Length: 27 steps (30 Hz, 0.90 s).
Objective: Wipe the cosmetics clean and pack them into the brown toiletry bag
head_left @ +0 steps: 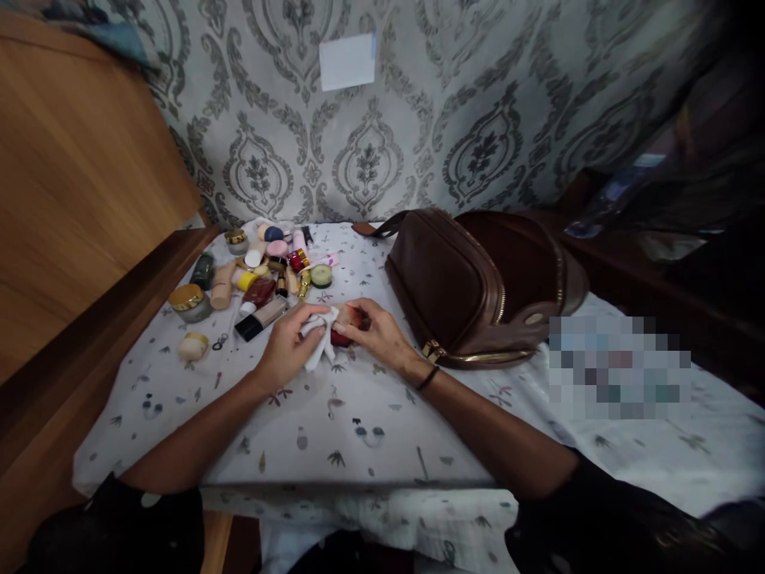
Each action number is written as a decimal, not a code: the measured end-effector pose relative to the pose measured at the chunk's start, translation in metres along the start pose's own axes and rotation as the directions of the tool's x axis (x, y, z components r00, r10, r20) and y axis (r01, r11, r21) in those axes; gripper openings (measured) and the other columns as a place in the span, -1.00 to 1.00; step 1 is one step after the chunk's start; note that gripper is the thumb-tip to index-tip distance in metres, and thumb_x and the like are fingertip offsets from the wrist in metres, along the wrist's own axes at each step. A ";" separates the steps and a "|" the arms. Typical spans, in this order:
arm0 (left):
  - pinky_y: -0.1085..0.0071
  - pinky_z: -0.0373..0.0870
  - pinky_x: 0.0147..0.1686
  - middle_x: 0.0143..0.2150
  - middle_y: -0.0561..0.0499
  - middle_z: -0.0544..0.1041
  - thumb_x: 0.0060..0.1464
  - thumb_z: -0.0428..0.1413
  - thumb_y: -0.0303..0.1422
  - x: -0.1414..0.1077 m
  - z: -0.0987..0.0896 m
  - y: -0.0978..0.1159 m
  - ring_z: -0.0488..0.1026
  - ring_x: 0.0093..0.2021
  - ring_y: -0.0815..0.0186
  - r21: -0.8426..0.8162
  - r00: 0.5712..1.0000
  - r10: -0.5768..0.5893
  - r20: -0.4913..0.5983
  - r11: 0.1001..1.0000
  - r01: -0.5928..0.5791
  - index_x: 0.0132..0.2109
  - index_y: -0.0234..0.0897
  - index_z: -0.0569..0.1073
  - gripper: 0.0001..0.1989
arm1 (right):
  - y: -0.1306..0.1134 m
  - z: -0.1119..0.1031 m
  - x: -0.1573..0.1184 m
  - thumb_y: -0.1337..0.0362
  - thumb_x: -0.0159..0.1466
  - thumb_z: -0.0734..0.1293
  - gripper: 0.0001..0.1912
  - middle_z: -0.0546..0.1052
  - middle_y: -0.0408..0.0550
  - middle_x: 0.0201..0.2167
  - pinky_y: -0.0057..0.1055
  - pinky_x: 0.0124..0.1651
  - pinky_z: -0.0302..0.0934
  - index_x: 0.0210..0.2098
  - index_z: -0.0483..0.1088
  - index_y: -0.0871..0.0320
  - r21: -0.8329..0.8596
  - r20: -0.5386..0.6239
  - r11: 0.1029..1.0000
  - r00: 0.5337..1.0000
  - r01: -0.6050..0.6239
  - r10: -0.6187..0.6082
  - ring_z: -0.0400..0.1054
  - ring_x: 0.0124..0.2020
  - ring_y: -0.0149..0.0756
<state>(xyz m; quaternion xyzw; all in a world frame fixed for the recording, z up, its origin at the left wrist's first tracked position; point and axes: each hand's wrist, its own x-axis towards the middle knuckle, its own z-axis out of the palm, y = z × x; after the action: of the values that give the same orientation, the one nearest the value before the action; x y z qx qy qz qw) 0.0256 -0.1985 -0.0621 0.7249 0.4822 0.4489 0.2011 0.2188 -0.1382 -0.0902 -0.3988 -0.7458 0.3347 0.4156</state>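
My left hand (285, 344) pinches a folded white cloth (323, 339), pressing it to the side of a small dark red container (341, 339). From the other side, my right hand (382, 339) grips that container, its fingers covering much of it, so its exact kind is hidden. Just beyond my left hand lies a bottle with a black cap (261, 319). Several cosmetics are grouped behind it, among them a gold-lidded jar (190, 303), a beige tube (221, 285) and a round pale green tub (321, 276). A small cream jar (192, 346) sits nearer me.
A brown leather bag (442, 275) with its zip undone stands right of my hands on the patterned white cloth cover (370, 446). Wooden furniture (84, 191) borders the left side; a papered wall (394, 151) rises behind. A blurred-out patch (618, 367) lies at right.
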 end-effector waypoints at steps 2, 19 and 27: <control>0.34 0.39 -0.09 -0.11 -0.04 0.54 0.20 0.07 -0.40 -0.001 0.000 0.005 0.47 -0.09 0.22 0.062 0.994 0.113 0.000 0.992 -0.113 0.00 -0.24 0.51 -0.75 | -0.001 0.002 0.000 -0.11 0.11 0.44 -0.51 0.41 -0.14 -0.38 -0.41 -0.32 0.26 -0.21 0.41 0.17 0.073 0.002 0.997 0.999 -0.038 0.038 0.28 -0.36 -0.34; 0.29 0.35 -0.01 -0.10 -0.04 0.56 0.17 0.03 -0.34 0.006 -0.010 -0.003 0.46 -0.04 0.15 -0.003 0.999 -0.040 -0.024 0.999 0.040 -0.08 -0.24 0.54 -0.75 | -0.013 -0.003 -0.005 0.10 0.02 0.58 -0.42 0.46 -0.05 -0.13 -0.29 -0.04 0.30 -0.02 0.44 0.10 0.143 0.227 0.981 0.961 0.128 -0.158 0.38 -0.10 -0.21; 0.36 0.36 -0.18 -0.19 -0.01 0.56 0.11 0.07 -0.27 0.010 -0.011 -0.015 0.45 -0.14 0.17 -0.063 0.984 -0.177 0.003 0.982 0.177 -0.10 -0.26 0.51 -0.74 | -0.017 -0.002 -0.010 0.16 0.09 0.54 -0.43 0.47 -0.04 -0.11 -0.27 -0.01 0.32 0.07 0.43 0.10 0.180 0.310 0.974 0.933 0.135 -0.186 0.39 -0.10 -0.24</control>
<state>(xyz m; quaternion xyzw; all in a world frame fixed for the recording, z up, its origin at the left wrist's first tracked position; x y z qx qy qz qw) 0.0101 -0.1845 -0.0628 0.6718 0.5308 0.4450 0.2624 0.2186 -0.1547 -0.0784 -0.2424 -0.8057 0.4178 0.3430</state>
